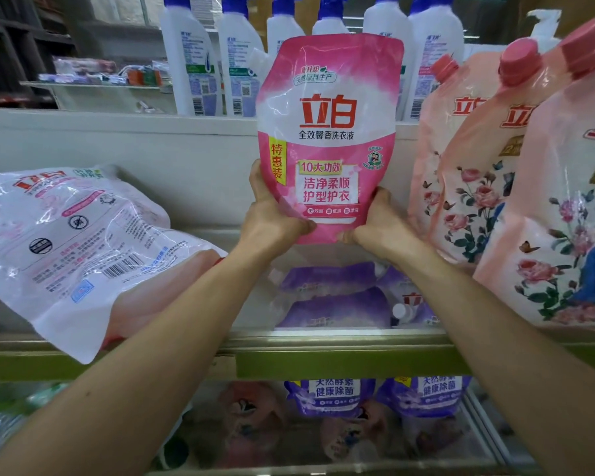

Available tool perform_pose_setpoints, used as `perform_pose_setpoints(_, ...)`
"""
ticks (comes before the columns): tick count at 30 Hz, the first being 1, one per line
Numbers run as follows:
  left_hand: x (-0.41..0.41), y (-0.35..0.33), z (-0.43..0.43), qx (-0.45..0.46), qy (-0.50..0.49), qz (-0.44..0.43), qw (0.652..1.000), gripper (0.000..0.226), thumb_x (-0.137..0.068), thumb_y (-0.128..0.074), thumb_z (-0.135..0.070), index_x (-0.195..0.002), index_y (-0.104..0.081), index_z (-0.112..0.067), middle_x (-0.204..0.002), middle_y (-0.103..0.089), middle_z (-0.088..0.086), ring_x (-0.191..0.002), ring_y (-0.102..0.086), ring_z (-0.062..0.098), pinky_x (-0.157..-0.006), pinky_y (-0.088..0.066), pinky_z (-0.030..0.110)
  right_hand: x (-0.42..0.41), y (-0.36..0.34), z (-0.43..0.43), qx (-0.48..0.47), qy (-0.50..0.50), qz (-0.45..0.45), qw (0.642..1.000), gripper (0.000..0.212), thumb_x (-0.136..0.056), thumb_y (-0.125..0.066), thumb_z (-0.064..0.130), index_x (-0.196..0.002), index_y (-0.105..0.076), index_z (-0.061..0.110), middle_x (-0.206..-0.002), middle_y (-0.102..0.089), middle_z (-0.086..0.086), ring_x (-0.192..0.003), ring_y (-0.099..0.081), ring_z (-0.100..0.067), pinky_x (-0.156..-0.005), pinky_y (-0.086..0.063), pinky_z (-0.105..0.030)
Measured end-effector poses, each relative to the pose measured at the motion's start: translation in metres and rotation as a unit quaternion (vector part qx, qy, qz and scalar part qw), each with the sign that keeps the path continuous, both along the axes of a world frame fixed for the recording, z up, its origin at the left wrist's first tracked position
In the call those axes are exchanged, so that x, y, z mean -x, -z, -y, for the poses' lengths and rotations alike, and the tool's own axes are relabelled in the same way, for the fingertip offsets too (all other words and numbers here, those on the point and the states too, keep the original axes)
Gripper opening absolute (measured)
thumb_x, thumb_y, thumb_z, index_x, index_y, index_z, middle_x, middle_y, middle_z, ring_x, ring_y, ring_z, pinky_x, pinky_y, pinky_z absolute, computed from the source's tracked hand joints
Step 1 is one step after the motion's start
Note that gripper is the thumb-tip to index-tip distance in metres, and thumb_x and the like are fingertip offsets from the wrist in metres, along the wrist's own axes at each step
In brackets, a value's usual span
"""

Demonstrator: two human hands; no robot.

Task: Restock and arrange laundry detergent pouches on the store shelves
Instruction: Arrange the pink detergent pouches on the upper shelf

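Observation:
A bright pink detergent pouch (327, 132) stands upright in the middle of the shelf (340, 341), its printed front facing me. My left hand (272, 214) grips its lower left edge and my right hand (378, 221) grips its lower right corner. The pouch bottom is slightly above the shelf floor. Purple pouches (334, 297) lie flat on the shelf below it. To the right stand three pale pink floral pouches (516, 187) with pink caps. At the left a white and pink pouch (69, 242) lies on its side, back label up.
White spray bottles (200, 63) with blue tops line the ledge behind the shelf. More purple pouches (337, 396) and pink packs sit on the lower shelf. The shelf's green front rail (323, 362) runs across in front of my forearms.

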State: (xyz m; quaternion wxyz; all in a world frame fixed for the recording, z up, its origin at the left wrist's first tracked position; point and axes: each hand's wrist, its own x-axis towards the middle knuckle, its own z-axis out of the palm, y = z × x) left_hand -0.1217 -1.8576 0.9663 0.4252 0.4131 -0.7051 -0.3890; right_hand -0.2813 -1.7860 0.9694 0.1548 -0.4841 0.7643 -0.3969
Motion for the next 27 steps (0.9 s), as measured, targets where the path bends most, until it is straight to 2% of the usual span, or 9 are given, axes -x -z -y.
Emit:
perform_pose_setpoints(5, -0.004, 0.001, 0.003, 0.007, -0.022, 0.002, 1.000, 0.118, -0.074, -0.083, -0.002, -0.152, -0.002, -0.040, -0.105, -0.055, -0.015, -0.102, -0.064, 0.020, -0.083, -0.057, 0.043, -0.004, 0.004, 0.003, 0.020, -0.026, 0.006, 0.999, 0.090, -0.075, -0.084, 0.015, -0.143, -0.025, 0.013, -0.122, -0.061, 0.002, -0.113, -0.062, -0.022, -0.100, -0.052, -0.044)
perform_pose_setpoints(11, -0.006, 0.002, 0.006, 0.008, -0.024, -0.001, 1.000, 0.118, -0.075, -0.082, 0.000, -0.153, -0.002, -0.039, -0.101, -0.054, -0.020, -0.091, -0.060, 0.008, -0.079, -0.055, 0.037, -0.006, 0.004, 0.003, 0.035, -0.035, 0.005, 0.999, 0.093, -0.076, -0.085, 0.021, -0.145, -0.022, 0.014, -0.129, -0.061, -0.001, -0.116, -0.061, -0.023, -0.101, -0.051, -0.046)
perform_pose_setpoints(15, -0.007, 0.003, 0.004, 0.010, -0.019, 0.001, 1.000, 0.117, -0.077, -0.081, 0.001, -0.153, -0.002, -0.038, -0.102, -0.053, -0.020, -0.098, -0.062, 0.015, -0.083, -0.055, 0.039, -0.006, 0.006, -0.001, 0.036, -0.036, 0.000, 0.999, 0.092, -0.080, -0.082, 0.020, -0.147, -0.021, 0.013, -0.131, -0.060, -0.001, -0.117, -0.061, -0.023, -0.101, -0.050, -0.043)
perform_pose_setpoints(19, -0.010, 0.003, -0.001, 0.015, -0.008, 0.015, 1.000, 0.115, -0.079, -0.080, 0.000, -0.154, 0.000, -0.036, -0.104, -0.053, -0.019, -0.099, -0.061, 0.014, -0.084, -0.055, 0.038, -0.006, 0.006, -0.002, 0.036, -0.027, -0.007, 0.999, 0.091, -0.080, -0.082, 0.023, -0.146, -0.020, 0.013, -0.133, -0.059, -0.003, -0.119, -0.060, -0.025, -0.102, -0.049, -0.043)
perform_pose_setpoints(21, -0.012, 0.003, -0.006, 0.023, -0.010, 0.032, 0.999, 0.113, -0.080, -0.082, -0.006, -0.154, -0.001, -0.033, -0.113, -0.056, -0.013, -0.104, -0.063, 0.015, -0.087, -0.057, 0.039, -0.008, 0.006, -0.003, 0.030, -0.019, -0.019, 0.999, 0.089, -0.081, -0.081, 0.025, -0.146, -0.021, 0.013, -0.136, -0.057, -0.005, -0.121, -0.059, -0.027, -0.102, -0.048, -0.042)
perform_pose_setpoints(23, -0.015, 0.002, -0.014, 0.038, -0.016, 0.046, 0.998, 0.114, -0.074, -0.085, -0.020, -0.153, -0.003, -0.033, -0.125, -0.058, -0.003, -0.111, -0.065, 0.022, -0.093, -0.058, 0.048, -0.010, 0.006, -0.006, 0.021, -0.005, -0.049, 0.999, 0.086, -0.083, -0.080, 0.029, -0.145, -0.024, 0.011, -0.138, -0.055, -0.008, -0.123, -0.056, -0.031, -0.099, -0.047, -0.039)
perform_pose_setpoints(25, -0.018, 0.004, -0.018, 0.048, -0.028, 0.056, 0.997, 0.115, -0.065, -0.082, -0.037, -0.151, -0.006, -0.036, -0.130, -0.057, 0.005, -0.113, -0.065, 0.028, -0.092, -0.058, 0.055, -0.015, 0.003, -0.012, 0.002, 0.021, -0.106, 0.994, 0.085, -0.083, -0.079, 0.036, -0.143, -0.027, 0.006, -0.139, -0.051, -0.013, -0.125, -0.054, -0.033, -0.090, -0.043, -0.036)
perform_pose_setpoints(27, -0.021, 0.005, -0.019, 0.060, -0.038, 0.075, 0.995, 0.112, -0.065, -0.078, -0.047, -0.152, -0.008, -0.035, -0.130, -0.055, 0.008, -0.114, -0.064, 0.031, -0.092, -0.058, 0.057, -0.022, 0.000, -0.020, -0.009, 0.055, -0.170, 0.984, 0.084, -0.082, -0.079, 0.041, -0.138, -0.030, 0.002, -0.137, -0.047, -0.015, -0.122, -0.054, -0.033, -0.079, -0.036, -0.032)
